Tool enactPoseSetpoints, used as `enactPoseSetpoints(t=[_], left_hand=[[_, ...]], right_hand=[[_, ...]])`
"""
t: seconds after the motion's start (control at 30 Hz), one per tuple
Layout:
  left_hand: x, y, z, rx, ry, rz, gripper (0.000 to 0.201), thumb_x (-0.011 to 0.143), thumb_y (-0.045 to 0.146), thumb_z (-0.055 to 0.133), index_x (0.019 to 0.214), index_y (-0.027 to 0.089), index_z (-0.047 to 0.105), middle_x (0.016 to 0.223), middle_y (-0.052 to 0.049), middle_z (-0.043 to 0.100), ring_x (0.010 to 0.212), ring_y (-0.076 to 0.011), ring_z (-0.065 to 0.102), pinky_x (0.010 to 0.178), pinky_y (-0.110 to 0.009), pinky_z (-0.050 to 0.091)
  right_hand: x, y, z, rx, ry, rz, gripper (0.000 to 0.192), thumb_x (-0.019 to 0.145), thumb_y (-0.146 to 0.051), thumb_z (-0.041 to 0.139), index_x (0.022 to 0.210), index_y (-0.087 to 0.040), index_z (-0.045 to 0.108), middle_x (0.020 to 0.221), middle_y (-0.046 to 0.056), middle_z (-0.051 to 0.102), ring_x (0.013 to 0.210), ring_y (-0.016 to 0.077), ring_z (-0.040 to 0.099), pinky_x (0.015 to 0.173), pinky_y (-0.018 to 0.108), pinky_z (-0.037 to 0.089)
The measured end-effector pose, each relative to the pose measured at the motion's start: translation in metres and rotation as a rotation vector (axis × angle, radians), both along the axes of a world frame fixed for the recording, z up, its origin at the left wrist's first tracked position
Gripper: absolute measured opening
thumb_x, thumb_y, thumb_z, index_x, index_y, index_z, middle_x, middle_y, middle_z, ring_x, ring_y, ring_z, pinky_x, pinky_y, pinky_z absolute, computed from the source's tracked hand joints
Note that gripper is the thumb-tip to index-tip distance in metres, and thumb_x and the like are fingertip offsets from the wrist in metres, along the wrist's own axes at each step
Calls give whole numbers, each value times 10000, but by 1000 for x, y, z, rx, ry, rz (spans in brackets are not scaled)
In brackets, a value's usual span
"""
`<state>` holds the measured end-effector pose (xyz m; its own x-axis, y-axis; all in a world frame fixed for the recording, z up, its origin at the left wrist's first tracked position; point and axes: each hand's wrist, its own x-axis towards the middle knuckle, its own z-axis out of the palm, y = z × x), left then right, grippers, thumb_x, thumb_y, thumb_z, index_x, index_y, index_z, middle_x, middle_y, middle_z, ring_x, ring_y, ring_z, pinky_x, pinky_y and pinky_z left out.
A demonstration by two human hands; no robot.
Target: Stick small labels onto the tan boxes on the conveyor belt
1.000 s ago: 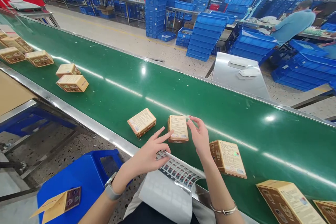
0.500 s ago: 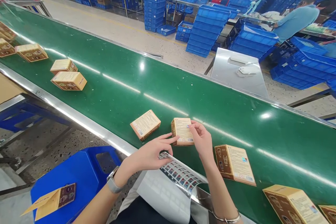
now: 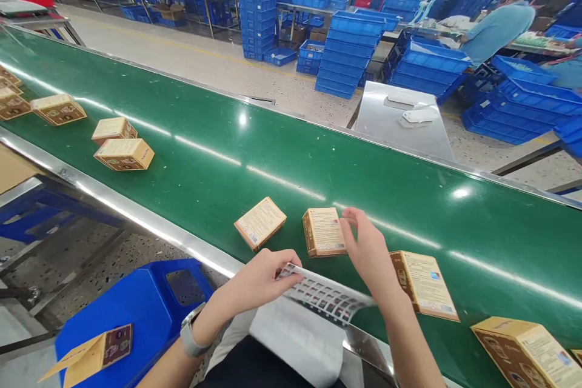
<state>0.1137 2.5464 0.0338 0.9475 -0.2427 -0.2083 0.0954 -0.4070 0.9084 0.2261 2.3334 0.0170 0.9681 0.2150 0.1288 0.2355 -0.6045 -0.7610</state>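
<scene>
Your left hand (image 3: 261, 279) sits at the near steel edge of the long green conveyor belt (image 3: 218, 151), fingers curled together w/ thumb pressed on the white sheet of small printed stickers (image 3: 325, 297). That sheet curls up off your lap and over the belt edge, its free end lying just under your right wrist.

Your right hand (image 3: 370, 248) hovers over the belt, fingers loosely spread and slightly bent, nothing gripped. Fingertips are right at the right edge of the small tan cardboard box with a printed white label on top (image 3: 324, 231); can't tell if they actually touch it or are just beside it. That box lies flat on the belt, approx. straight ahead of you, near the near edge.

To its left, apart from it, lies a second tan box turned at an angle (image 3: 260, 222). To the right, just behind your right forearm, is a third tan box with a brown patterned side (image 3: 427, 285), partly hidden by the arm. A larger-looking tan box (image 3: 530, 354) sits at the bottom right corner.

Further up the belt on the left, a pair of tan boxes (image 3: 120, 145) lie close together, w/ more beyond them.

Below left, a blue plastic stool (image 3: 145, 303) carries an opened flat carton (image 3: 93, 354).
</scene>
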Motion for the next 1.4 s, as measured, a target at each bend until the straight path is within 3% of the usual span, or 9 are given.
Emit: enactPoseSetpoints(t=[0.2, 0.5, 0.63, 0.73, 0.87, 1.0, 1.1, 1.23, 1.4], left_hand=[[-20, -3, 7, -63, 114, 203, 166, 890, 325, 583, 842, 170, 613, 596, 67, 495, 542, -91, 390, 503, -204, 275], [-23, -5, 7, 44, 30, 145, 141, 881, 240, 511, 772, 169, 565, 614, 61, 474, 573, -99, 358, 536, -226, 267], [-23, -5, 11, 15, 64, 184, 126, 859, 189, 512, 847, 156, 632, 610, 62, 480, 566, -96, 354, 521, -223, 255], [-29, 5, 13, -3, 119, 185, 153, 862, 263, 584, 798, 149, 665, 627, 38, 565, 568, -102, 444, 513, -213, 300], [-37, 28, 12, -12, 18, 66, 71, 815, 234, 693, 815, 193, 751, 905, -42, 764, 832, -185, 657, 724, -270, 496], [-33, 42, 3, 62, -130, -26, 90, 767, 159, 743, 762, 243, 773, 1455, -30, 565, 1434, -329, 362, 1022, -446, 465], [-25, 40, -11, 73, -110, -75, 133, 770, 119, 717, 775, 241, 770, 1581, 28, 383, 1526, -359, 149, 1043, -507, 457], [-19, 32, -26, 3, -94, -97, 135, 782, 117, 713, 813, 240, 760, 1592, 25, 352, 1515, -330, 212, 1115, -508, 405], [-17, 25, -28, -32, -110, -128, 133, 775, 109, 721, 813, 231, 755, 1586, 7, 363, 1500, -323, 262, 1156, -495, 365]], right_hand=[[-68, 22, 37, -64, -372, 511, 143, 993, -262, 523, 1096, -233, 618, 1204, 97, 685, 1142, 249, 633, 933, 419, 537], [-84, 42, 37, -121, -626, 521, 165, 954, -74, 531, 1030, -193, 617, 1157, 116, 710, 1162, 287, 624, 963, 499, 486], [-90, 34, 43, -26, -482, 593, 155, 944, -88, 541, 995, -217, 609, 1198, 89, 697, 1224, 283, 592, 997, 478, 482], [-85, 21, 36, 158, -140, 391, 72, 976, -243, 532, 1006, -249, 597, 1256, 90, 660, 1170, 257, 633, 931, 414, 542], [-58, 14, -1, 267, 237, 35, 511, 958, -473, 531, 1397, -244, 405, 1412, 189, 520, 962, 241, 717, 844, 425, 581], [-31, 31, -31, 400, 349, 38, 764, 908, -534, 573, 1528, -255, 224, 1516, 204, 401, 1016, 231, 699, 861, 402, 579], [-20, 44, -35, 442, 321, 13, 721, 876, -538, 615, 1477, -244, 348, 1473, 175, 476, 1047, 240, 682, 846, 386, 575], [-13, 47, -34, 569, 384, -48, 531, 846, -579, 642, 1213, -198, 605, 1294, 145, 645, 990, 257, 689, 789, 362, 565], [-7, 38, -38, 637, 515, -22, 490, 813, -586, 673, 1085, -178, 679, 1159, 112, 708, 916, 248, 673, 745, 338, 531]])
